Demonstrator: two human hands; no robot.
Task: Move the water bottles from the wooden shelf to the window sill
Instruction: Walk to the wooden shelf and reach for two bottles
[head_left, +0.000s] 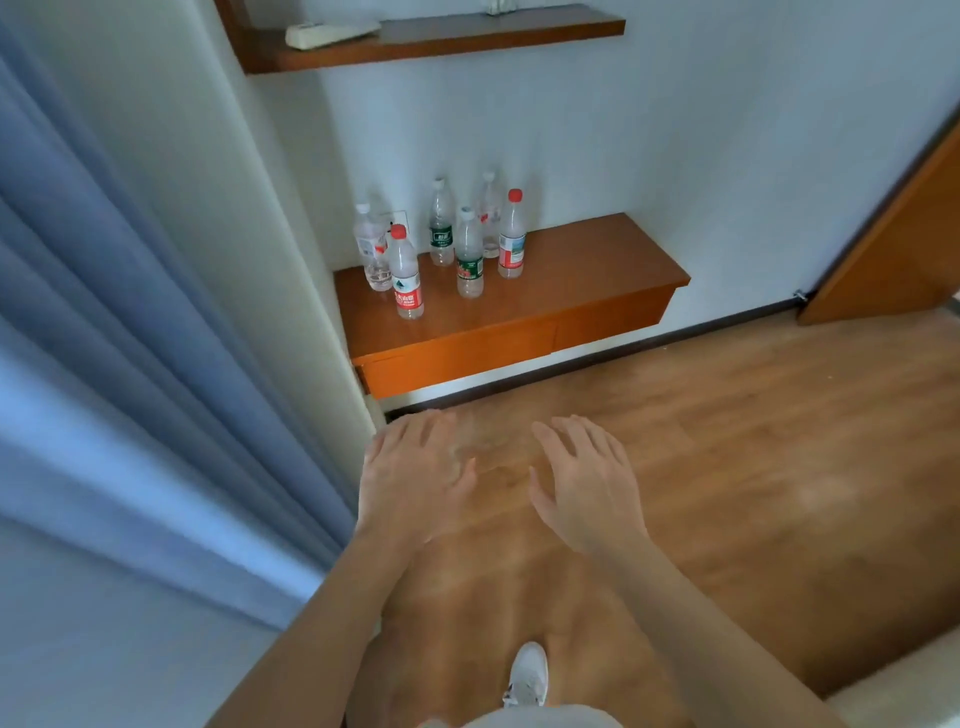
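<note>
both hands out front, left hand (415, 478) and right hand (587, 488) empty, fingers spread, ready to grab | six water bottles (470, 254) upright on the wooden shelf (597, 270), well out of reach | window sill not visible, none moved yet i guess

Illegible, blurry bottle labels (408, 297)

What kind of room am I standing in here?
Likely a bedroom or hotel room: a blue curtain, a low wooden shelf with water bottles, a remote on the upper shelf.
</note>
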